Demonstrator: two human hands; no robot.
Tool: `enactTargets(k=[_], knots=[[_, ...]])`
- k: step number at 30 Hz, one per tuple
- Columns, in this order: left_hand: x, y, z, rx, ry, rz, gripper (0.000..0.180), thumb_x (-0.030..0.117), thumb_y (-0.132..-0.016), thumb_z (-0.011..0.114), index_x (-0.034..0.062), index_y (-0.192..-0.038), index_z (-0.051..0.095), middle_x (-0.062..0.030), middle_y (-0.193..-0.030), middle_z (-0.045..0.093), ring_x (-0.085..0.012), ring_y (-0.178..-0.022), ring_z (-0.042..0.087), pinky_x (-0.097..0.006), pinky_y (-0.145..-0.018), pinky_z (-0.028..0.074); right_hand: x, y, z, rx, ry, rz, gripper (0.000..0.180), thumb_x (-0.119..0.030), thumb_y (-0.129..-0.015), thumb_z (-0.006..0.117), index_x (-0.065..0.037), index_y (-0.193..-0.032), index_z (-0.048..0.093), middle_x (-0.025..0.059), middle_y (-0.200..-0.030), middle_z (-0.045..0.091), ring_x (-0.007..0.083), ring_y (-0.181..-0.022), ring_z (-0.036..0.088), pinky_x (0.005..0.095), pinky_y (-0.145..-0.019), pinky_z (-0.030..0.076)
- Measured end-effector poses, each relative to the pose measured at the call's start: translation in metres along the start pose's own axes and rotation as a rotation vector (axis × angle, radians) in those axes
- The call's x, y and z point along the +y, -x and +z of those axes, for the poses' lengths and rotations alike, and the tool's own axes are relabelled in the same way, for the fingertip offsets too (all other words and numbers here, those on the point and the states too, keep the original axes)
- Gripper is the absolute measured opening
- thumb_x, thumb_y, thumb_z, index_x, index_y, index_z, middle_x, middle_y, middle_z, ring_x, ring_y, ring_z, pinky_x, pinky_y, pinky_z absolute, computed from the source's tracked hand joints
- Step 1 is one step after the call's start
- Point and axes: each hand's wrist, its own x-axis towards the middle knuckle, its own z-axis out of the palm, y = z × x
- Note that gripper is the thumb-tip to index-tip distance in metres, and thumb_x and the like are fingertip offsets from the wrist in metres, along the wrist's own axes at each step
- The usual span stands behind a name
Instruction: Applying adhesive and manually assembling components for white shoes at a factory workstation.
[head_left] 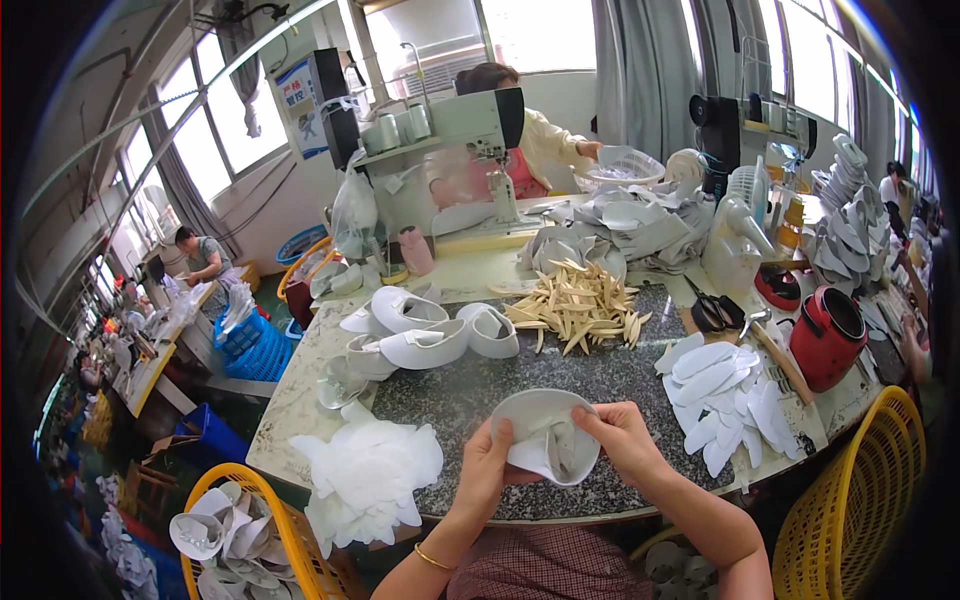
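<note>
From where I stand, the pale cupped piece [528, 410] is up in both hands over the near part of the speckled stone slab [430, 405]; whether its underside touches the stone I can't tell. The left hand [482, 472] pinches one side, thumb over the rim and fingers beneath; the right hand [620, 438] nips the opposite upper edge between thumb and fingers. Some loose-looking lining [562, 448] sits creased in the hollow, and to my eye that's the weak spot: uneven pressure from the two thumbs could set the fold in, or pull the rim out of shape. With so little of the edge under the right thumb, a hard tug could slip it free.

The surroundings look tight too. The white cut-outs [370, 465] lie near the left forearm and hang past the table's edge, so a brushing elbow could send some down. On the other side, the oval pieces [715, 385] sprawl close to the hammer [782, 362], and a careless reach for that or the black scissors [714, 312] could scatter them
</note>
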Motion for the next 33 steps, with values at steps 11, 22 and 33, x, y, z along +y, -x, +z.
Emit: enactTargets(k=[11,22,33], knots=[[0.010,-0.006,0.010,0.005,-0.261,0.122,0.041,0.039,-0.102,0.057,0.0023,-0.120,0.061,-0.0054,-0.099,0.069,-0.0111,-0.083,0.067,-0.024,-0.067,0.058,0.008,-0.012,0.003,0.193,-0.230,-0.168,0.037,-0.031,-0.103,0.057,0.000,-0.092,0.072,-0.0020,-0.072,0.064,0.0045,-0.063,0.054,0.0220,-0.055,0.041],[0.007,0.009,0.016,-0.027,0.251,-0.257,0.049,0.037,-0.107,0.041,-0.0051,-0.131,0.049,-0.0185,-0.120,0.064,-0.0292,-0.106,0.068,-0.043,-0.091,0.061,-0.017,-0.001,-0.003,0.333,0.427,-0.225,0.025,-0.022,-0.096,0.067,0.003,-0.096,0.072,0.0071,-0.074,0.069,0.0098,-0.067,0.062,0.0249,-0.056,0.046],[0.006,0.017,0.005,-0.179,0.354,-0.303,0.051,0.038,-0.107,0.038,-0.0054,-0.134,0.047,-0.0196,-0.128,0.062,-0.0307,-0.112,0.067,-0.046,-0.097,0.058,0.005,0.007,-0.001,0.137,-0.509,0.014,0.036,-0.031,-0.099,0.064,0.004,-0.095,0.072,0.0020,-0.084,0.069,0.0045,-0.073,0.058,0.0217,-0.066,0.047]])
